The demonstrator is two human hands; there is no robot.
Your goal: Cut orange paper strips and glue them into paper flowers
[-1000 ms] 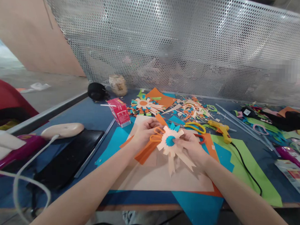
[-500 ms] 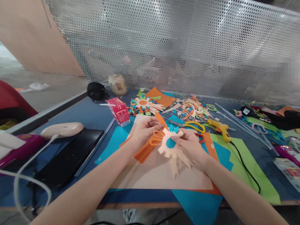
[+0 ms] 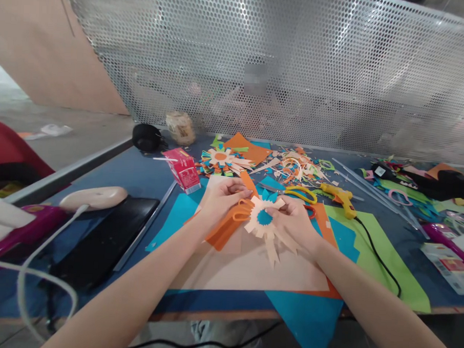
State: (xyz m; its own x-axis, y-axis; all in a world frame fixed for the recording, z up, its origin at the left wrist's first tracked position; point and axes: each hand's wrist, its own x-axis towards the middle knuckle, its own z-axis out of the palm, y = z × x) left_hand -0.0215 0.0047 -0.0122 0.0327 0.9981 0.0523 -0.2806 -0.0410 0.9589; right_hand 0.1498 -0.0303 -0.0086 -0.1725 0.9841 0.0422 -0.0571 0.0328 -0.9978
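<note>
The right grip (image 3: 296,220) pinched the cream rosette (image 3: 255,213) at its blue centre (image 3: 264,217), over the tabletop (image 3: 111,175) midway along its front edge — the tails (image 3: 272,249) had swung slightly toward the right edge since a second earlier. The left grip (image 3: 226,198) held looped orange paper (image 3: 229,226).

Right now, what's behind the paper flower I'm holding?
Past the paper flower lie yellow-handled scissors; the peach sheet shows below it, and orange strips reach its left edge. It covers whatever sits directly behind, so whether the strips continue there can't be seen.
</note>
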